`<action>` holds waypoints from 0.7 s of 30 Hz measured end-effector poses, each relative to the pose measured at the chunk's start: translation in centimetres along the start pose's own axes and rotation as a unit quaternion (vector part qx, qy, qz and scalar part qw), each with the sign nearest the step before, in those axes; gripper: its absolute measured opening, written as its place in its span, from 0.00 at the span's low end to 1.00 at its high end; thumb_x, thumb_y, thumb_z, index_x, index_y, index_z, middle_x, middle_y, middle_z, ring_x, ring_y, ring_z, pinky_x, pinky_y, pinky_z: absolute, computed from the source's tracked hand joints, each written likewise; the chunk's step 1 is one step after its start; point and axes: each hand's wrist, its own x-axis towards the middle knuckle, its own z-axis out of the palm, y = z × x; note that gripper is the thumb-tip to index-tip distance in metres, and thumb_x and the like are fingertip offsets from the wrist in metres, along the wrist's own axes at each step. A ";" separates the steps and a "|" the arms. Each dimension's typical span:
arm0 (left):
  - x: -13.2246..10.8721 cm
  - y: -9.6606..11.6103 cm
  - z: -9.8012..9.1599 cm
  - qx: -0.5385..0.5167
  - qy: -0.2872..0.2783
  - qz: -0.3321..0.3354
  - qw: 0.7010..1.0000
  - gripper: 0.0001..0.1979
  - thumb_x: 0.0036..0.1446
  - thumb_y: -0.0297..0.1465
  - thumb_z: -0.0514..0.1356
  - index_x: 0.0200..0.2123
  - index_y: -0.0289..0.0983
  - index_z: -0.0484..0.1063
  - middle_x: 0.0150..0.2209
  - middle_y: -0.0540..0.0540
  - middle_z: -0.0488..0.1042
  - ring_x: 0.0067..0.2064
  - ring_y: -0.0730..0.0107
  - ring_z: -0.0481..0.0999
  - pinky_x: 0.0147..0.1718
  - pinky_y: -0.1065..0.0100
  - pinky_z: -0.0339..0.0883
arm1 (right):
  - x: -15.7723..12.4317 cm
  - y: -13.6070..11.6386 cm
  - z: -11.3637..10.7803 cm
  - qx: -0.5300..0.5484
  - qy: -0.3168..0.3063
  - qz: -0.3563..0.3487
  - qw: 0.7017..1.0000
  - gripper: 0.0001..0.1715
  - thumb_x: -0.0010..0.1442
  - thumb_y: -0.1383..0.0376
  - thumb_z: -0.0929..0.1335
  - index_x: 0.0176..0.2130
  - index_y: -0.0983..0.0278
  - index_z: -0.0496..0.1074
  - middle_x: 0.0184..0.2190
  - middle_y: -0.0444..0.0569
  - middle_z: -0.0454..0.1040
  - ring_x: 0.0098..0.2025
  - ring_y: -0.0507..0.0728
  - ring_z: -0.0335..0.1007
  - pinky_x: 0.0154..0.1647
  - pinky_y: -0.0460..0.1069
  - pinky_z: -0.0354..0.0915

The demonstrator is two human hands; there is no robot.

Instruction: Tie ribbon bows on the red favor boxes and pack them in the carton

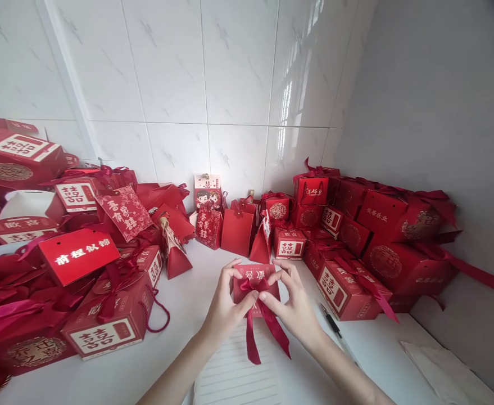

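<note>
A small red gift box [255, 275] with gold characters is held up over the white table [179, 315] between both of my hands. My left hand [225, 306] grips its left side, fingers curled on the top edge and thumb by the bow. My right hand [294, 308] grips the right side, thumb and forefinger pinching the dark red ribbon [267, 323] at the knot. Two ribbon tails hang down below the box.
Several red gift boxes and bags with ribbons are piled at the left [103, 315], along the tiled back wall [236, 230] and at the right [381, 253]. A lined notebook [234, 377] lies under my wrists. A black pen [333, 325] and a flat clear bag [444, 371] lie to the right.
</note>
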 end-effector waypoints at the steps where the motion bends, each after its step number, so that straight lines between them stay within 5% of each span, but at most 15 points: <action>1: -0.1 0.0 0.1 0.003 0.001 0.007 1.000 0.10 0.52 0.33 0.59 0.34 0.40 0.58 0.55 0.42 0.60 0.57 0.59 0.61 0.51 0.60 0.57 | -0.1 0.1 0.2 0.012 -0.006 0.012 1.000 0.12 0.53 0.55 0.69 0.29 0.61 0.66 0.47 0.52 0.62 0.57 0.63 0.54 0.51 0.55 0.60; 12: -0.3 -0.2 0.4 0.095 0.024 0.092 0.991 0.07 0.58 0.31 0.50 0.27 0.39 0.58 0.45 0.41 0.66 0.58 0.58 0.59 0.48 0.60 0.61 | 0.3 0.2 0.7 0.063 0.026 0.045 0.997 0.11 0.55 0.57 0.67 0.29 0.61 0.63 0.37 0.50 0.62 0.49 0.62 0.59 0.47 0.55 0.62; 21: -0.6 -0.2 0.8 0.085 0.056 0.045 0.994 0.09 0.60 0.35 0.49 0.28 0.40 0.58 0.51 0.39 0.65 0.61 0.57 0.57 0.46 0.60 0.63 | 0.0 1.0 0.9 0.089 0.028 0.044 0.995 0.11 0.59 0.59 0.64 0.27 0.61 0.63 0.43 0.52 0.62 0.54 0.62 0.57 0.47 0.55 0.62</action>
